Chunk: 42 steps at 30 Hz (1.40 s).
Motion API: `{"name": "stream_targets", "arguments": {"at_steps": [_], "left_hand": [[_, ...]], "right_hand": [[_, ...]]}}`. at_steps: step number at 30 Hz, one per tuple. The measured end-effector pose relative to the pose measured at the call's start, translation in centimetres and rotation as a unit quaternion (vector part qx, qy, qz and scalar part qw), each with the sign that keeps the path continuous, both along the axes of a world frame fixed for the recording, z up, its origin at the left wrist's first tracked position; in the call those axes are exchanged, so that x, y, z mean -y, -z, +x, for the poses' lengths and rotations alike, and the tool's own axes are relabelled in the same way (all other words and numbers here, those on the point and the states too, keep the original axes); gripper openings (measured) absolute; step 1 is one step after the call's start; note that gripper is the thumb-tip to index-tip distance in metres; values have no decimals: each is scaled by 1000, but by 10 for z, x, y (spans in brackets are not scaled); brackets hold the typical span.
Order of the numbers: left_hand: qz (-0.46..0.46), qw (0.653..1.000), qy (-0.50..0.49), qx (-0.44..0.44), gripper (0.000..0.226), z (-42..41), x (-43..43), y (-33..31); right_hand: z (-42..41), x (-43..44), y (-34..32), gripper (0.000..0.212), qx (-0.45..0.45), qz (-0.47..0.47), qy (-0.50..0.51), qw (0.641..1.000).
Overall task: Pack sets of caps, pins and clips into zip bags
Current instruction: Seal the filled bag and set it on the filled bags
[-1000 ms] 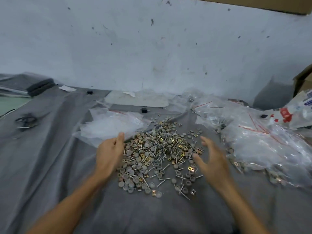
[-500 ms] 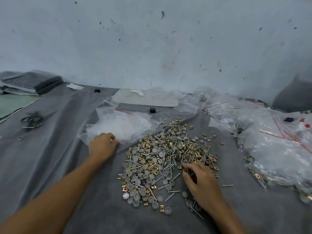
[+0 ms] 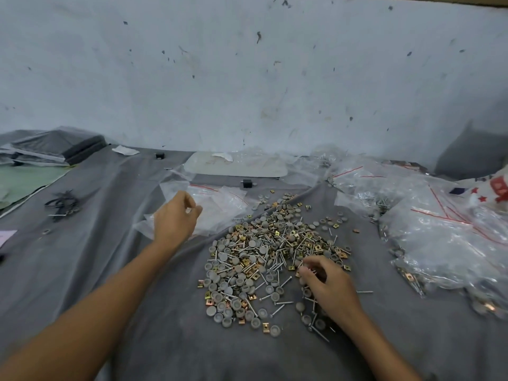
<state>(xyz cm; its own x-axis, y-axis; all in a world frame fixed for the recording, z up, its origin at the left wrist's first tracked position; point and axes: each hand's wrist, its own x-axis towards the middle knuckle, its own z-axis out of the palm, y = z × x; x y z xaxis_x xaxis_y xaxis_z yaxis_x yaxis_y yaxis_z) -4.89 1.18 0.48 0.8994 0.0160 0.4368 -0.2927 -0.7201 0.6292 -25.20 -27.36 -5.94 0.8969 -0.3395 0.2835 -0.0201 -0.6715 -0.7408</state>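
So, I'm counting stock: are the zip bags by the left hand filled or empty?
Empty: the zip bags lie flat and clear, nothing inside, unlike the filled bags on the right.

Right hand (image 3: pixel 328 288) pinch hidden, filled bags (image 3: pixel 450 243) cropped

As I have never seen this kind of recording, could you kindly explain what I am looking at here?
There is no machine: a person works with bare hands, and one camera on their head looks forward and down. On the grey cloth lies a loose pile of grey caps, metal pins and brass-coloured clips. Left of it lie empty zip bags; on the right, filled bags. The left grip, a hand, curls its fingers over the empty bags; the right grip dips its fingers into the pile. Whether either actually holds something is too small to tell.
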Motion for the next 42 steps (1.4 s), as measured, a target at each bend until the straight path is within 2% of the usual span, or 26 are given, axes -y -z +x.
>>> {"name": "stream_targets", "arguments": {"at_steps": [2,5,8,13,16,20,22,24,27,30,32,35,36,38,40,42], "left_hand": [[-53,995,18,-84,25,2,-3,-3],[-160,966,77,-188,36,4,-10,0],[-178,947,105,-245,30,3,-18,10],[-194,964,77,-167,24,-1,-21,2],[-275,943,124,-141,24,-18,-9,-33],[-350,911,187,-114,25,-61,16,-67],[-371,903,197,-87,27,-87,31,-67],[-362,912,180,-62,32,-112,43,-61],[-321,933,162,-34,41,-141,51,-53],[-277,924,260,-36,45,-169,50,-45],[-253,910,325,-52,48,-183,47,-39],[-202,906,368,-56,61,-191,41,-34],[-198,900,383,-67,59,-191,39,-33],[-179,896,400,-68,40,-188,35,-32],[-123,909,396,-46,30,-183,32,-31],[-106,909,399,-52,28,-175,30,-30]], "right_hand": [[-1,-1,-1,5,-3,-4,-7,1000],[-4,1,-1,2,-31,-65,-19,997],[-5,2,-6,4,-43,-70,-33,996],[-9,-5,-22,6,-22,-64,-44,997],[-12,-20,-37,15,12,-45,-48,998],[-22,-58,-59,22,31,119,-84,989],[-31,-78,-65,50,6,238,-129,963],[-38,-93,-64,70,-12,342,-174,923],[-48,-101,-70,53,11,452,-202,869],[-52,-95,-92,47,12,559,-175,810],[-55,-89,-105,50,-20,546,-187,816],[-60,-86,-113,32,-60,504,-230,830],[-61,-85,-115,29,-71,500,-239,829],[-63,-82,-117,26,-83,481,-248,837],[-63,-77,-117,18,-74,430,-226,871],[-61,-72,-117,17,-33,370,-204,906]]}}
